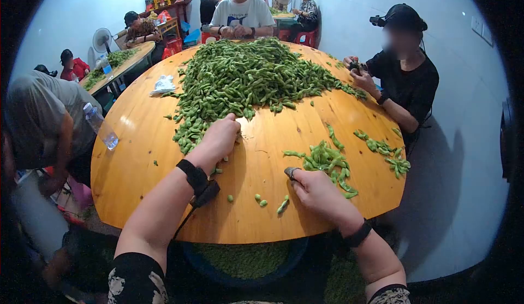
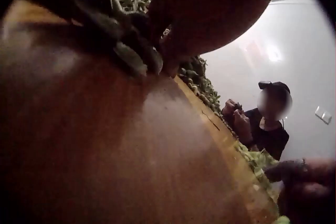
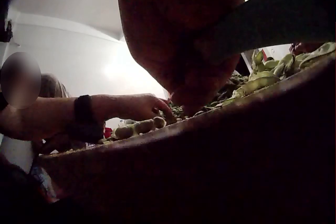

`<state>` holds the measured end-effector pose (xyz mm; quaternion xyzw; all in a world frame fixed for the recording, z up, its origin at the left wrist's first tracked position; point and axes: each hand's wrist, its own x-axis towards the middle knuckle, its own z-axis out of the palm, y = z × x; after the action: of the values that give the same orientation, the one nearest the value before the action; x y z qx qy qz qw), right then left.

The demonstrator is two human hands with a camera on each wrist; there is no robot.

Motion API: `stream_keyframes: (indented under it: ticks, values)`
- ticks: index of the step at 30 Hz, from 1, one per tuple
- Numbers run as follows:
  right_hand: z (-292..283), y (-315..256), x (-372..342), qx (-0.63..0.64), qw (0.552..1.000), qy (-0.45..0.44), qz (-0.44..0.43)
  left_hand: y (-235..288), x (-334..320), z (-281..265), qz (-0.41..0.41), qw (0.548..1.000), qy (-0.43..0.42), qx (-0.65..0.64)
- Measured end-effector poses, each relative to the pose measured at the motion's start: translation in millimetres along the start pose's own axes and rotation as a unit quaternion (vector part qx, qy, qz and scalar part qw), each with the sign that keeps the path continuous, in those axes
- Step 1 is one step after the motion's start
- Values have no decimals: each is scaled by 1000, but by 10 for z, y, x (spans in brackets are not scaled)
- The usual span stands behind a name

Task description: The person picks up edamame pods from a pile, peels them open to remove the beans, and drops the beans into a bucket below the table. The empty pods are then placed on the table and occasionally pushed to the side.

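Observation:
My left hand (image 1: 221, 137) reaches to the near edge of a big heap of green soybean pods (image 1: 240, 77), fingers bent down among them. Its fingertips are hidden in the head view; in the left wrist view pods (image 2: 131, 58) lie right at them, and I cannot tell whether they pinch one. My right hand (image 1: 325, 195) hovers low over the table's near right part, fingers loosely curled, a dark wrap (image 1: 292, 173) on its thumb. Beside it lies a small pile of opened, lighter pods (image 1: 327, 159). A few loose beans (image 1: 261, 201) and a pod (image 1: 283, 204) lie between the hands.
A round wooden table (image 1: 136, 167) bears the heap. Under its front edge stands a blue tub (image 1: 191, 260) of green beans. A water bottle (image 1: 101, 126) leans at the left edge, near crumpled tissue (image 1: 162, 84). Across the right side, a person (image 1: 401, 69) handles pods.

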<state>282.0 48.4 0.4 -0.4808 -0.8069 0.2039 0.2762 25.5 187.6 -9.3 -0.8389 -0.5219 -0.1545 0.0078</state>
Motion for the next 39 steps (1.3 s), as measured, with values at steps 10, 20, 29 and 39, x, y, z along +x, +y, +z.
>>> stream_keyframes:
  ticks: [10, 20, 29, 39]
  values:
    - [33, -228, 239, 420, 889, -65, 172, 795, -707, -173, -13, 909, 47, -414]
    - [181, -358, 213, 473, 861, -44, 181, 756, -833, -21, 54, 926, 80, -365]
    - [237, -425, 171, 507, 837, -22, 204, 752, -845, -64, 29, 932, 100, -347]
    - [243, -397, 172, 512, 836, -14, 197, 779, -856, -44, 10, 902, 87, -423]
